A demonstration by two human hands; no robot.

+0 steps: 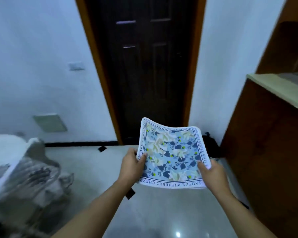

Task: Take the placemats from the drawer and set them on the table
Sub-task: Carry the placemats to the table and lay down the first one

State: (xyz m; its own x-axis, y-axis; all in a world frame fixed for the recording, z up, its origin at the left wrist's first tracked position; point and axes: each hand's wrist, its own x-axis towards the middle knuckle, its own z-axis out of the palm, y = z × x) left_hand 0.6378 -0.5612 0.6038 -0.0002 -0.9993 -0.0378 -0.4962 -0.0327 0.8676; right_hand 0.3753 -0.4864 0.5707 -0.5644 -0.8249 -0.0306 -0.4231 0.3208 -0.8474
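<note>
Both hands, left [131, 166] and right [212, 174], pinch square floral cloth placemat [172, 155].

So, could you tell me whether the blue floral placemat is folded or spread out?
Spread out: the blue floral placemat shows its whole printed face, sagging slightly, held at its side edges by the left hand and right hand.

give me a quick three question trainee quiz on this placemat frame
1. True or false: the placemat is lying flat on the floor.
2. Which hands grip it? A) left hand only B) right hand only C) both
3. Fill in: straight ahead, behind the placemat, stands a dark ____.

Key:
1. False. It is held up in the air, its far edge sagging.
2. C. The left hand pinches the left edge and the right hand the near right corner.
3. Door.
</note>
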